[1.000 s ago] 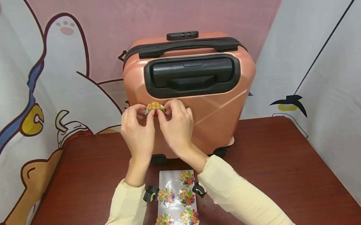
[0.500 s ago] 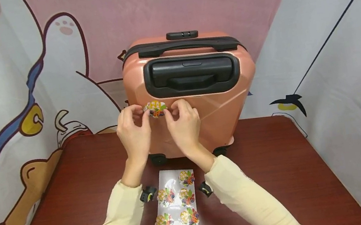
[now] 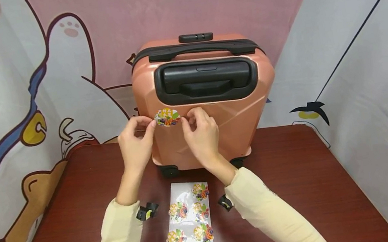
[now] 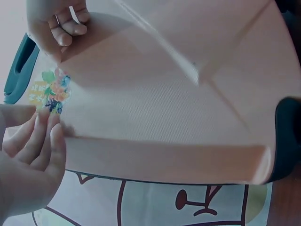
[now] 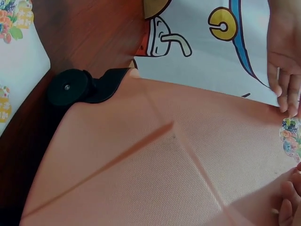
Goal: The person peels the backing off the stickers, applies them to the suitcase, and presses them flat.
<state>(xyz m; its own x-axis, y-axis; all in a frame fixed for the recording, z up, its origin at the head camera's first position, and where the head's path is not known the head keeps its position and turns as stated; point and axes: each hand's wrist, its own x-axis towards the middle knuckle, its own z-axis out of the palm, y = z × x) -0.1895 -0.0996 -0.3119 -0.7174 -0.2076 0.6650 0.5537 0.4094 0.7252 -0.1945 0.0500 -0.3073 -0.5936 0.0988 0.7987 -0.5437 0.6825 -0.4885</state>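
Note:
A fruit-printed sticker (image 3: 167, 117) lies flat against the front of the coral-pink suitcase (image 3: 231, 119), just under the recessed black pull handle (image 3: 207, 81). My left hand (image 3: 136, 144) is at the sticker's left edge, thumb and fingertips close together beside it. On the opposite side, my right hand (image 3: 201, 136) has its thumb tip right by the sticker's right edge, fingers loosely bent. The left wrist view shows the left fingertips (image 4: 40, 113) at the rim of the sticker (image 4: 51, 92). Whether the fingertips still touch that rim is hard to tell.
On the brown table (image 3: 294, 189) in front of the suitcase lies a white sheet (image 3: 190, 222) with several similar stickers. Black wheels (image 3: 169, 170) support the suitcase. Behind it hangs a pink and white cartoon-printed cloth (image 3: 99, 39).
The sticker has gone from bent between the thumbs to flat. Both hands have moved apart, the left one leftward and the right one rightward, while the sticker stays in place.

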